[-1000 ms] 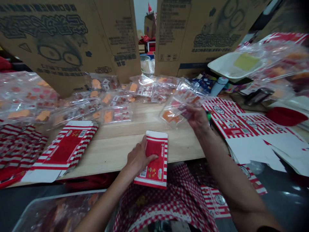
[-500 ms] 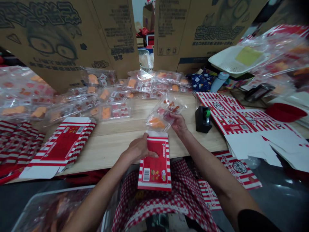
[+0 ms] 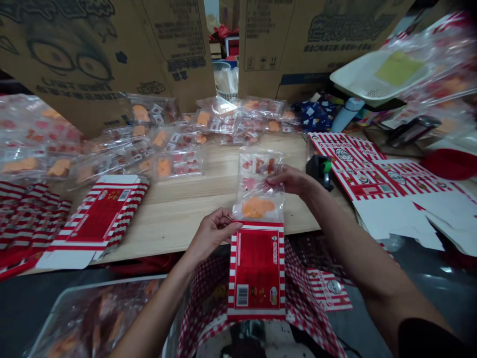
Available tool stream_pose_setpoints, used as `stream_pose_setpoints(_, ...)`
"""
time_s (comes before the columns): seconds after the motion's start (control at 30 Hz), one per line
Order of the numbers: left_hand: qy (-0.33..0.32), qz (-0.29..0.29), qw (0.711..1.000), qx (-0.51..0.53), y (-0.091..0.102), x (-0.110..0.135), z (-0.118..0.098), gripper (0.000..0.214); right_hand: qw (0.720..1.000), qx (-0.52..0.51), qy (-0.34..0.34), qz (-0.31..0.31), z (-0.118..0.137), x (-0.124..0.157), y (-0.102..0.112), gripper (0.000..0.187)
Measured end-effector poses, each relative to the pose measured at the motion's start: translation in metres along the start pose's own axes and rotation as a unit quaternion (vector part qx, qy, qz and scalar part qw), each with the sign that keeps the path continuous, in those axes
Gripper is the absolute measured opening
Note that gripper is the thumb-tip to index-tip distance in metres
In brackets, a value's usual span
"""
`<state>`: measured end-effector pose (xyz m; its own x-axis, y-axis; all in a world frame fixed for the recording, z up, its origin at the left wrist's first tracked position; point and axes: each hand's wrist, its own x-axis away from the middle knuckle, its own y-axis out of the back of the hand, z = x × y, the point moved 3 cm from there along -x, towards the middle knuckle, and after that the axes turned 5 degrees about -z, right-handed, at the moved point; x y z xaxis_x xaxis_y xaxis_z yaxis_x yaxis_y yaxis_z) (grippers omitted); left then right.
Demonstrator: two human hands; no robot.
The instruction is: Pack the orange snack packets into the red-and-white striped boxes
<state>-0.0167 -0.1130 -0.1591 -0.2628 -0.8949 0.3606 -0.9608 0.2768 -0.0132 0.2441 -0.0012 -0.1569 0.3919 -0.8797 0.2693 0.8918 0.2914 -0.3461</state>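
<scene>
My left hand [image 3: 216, 229] pinches the upper left corner of a red and white striped box [image 3: 257, 268], which hangs over the table's front edge above a checked apron [image 3: 201, 293]. A clear plastic packet [image 3: 260, 186] with an orange piece and small printed sachets is gripped at its right side by my right hand [image 3: 288, 180]. The packet's lower end meets the top edge of the box; whether part of it is inside I cannot tell. To the left lies a stack of flat striped boxes [image 3: 100, 214].
Several clear packets [image 3: 181, 164] line the back of the table [image 3: 164, 219] before brown cartons [image 3: 171, 40]. A black tape dispenser [image 3: 319, 171] stands right, beside flat printed card sheets [image 3: 372, 186]. A plastic bin [image 3: 67, 298] stands below left. A white basket [image 3: 354, 82] sits back right.
The packet has straightened and come down to the top of the box. My left hand has shifted from the box's face to its upper corner.
</scene>
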Motion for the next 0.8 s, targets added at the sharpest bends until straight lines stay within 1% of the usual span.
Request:
stream_pose_setpoints(0.07,0.002,-0.007,1.0,0.006,-0.001,0.003,-0.004,0.041,0.999,0.035,-0.008,0.015,0.006,0.0,-0.005,0.045)
stream_pose_setpoints(0.1,-0.004,-0.014,1.0,0.006,-0.001,0.005,-0.005,0.042,0.998,0.056,0.0,0.018,0.01,0.001,-0.007,0.045)
stream_pose_setpoints(0.23,-0.053,-0.046,0.997,-0.031,0.0,0.012,-0.005,0.038,0.987,0.132,0.093,0.012,0.028,0.008,-0.012,0.031)
stream_pose_setpoints(0.27,-0.067,-0.053,0.995,-0.048,0.0,0.013,-0.004,0.037,0.984,0.142,0.106,0.014,0.033,0.012,-0.014,0.028)
stream_pose_setpoints(0.37,-0.092,-0.066,0.99,-0.082,0.0,0.017,-0.001,0.036,0.979,0.171,0.101,0.046,0.042,0.024,-0.025,0.021)
stream_pose_setpoints(0.43,-0.088,-0.061,0.992,-0.066,0.0,0.017,-0.001,0.036,0.977,0.179,0.088,0.076,0.045,0.03,-0.034,0.016)
stream_pose_setpoints(0.47,-0.081,-0.055,0.994,-0.049,-0.001,0.018,-0.003,0.034,0.978,0.173,0.086,0.083,0.045,0.031,-0.038,0.017)
stream_pose_setpoints(0.53,-0.067,-0.045,0.997,-0.015,-0.003,0.017,-0.007,0.034,0.982,0.146,0.089,0.074,0.042,0.028,-0.043,0.026)
stream_pose_setpoints(0.6,-0.066,-0.055,0.996,0.004,-0.004,0.017,-0.013,0.037,0.989,0.111,0.079,0.052,0.035,0.02,-0.045,0.039)
stream_pose_setpoints(0.63,-0.069,-0.069,0.995,0.015,-0.005,0.017,-0.016,0.038,0.992,0.095,0.065,0.047,0.029,0.015,-0.045,0.042)
stream_pose_setpoints(0.7,-0.067,-0.084,0.993,0.049,-0.006,0.018,-0.02,0.036,0.996,0.069,0.035,0.048,0.018,0.009,-0.045,0.042)
stream_pose_setpoints(0.77,-0.041,-0.072,0.993,0.085,-0.007,0.019,-0.019,0.04,0.996,0.065,0.028,0.053,0.011,0.01,-0.047,0.039)
stream_pose_setpoints(0.8,-0.028,-0.059,0.994,0.088,-0.007,0.02,-0.018,0.044,0.995,0.074,0.037,0.052,0.01,0.014,-0.049,0.039)
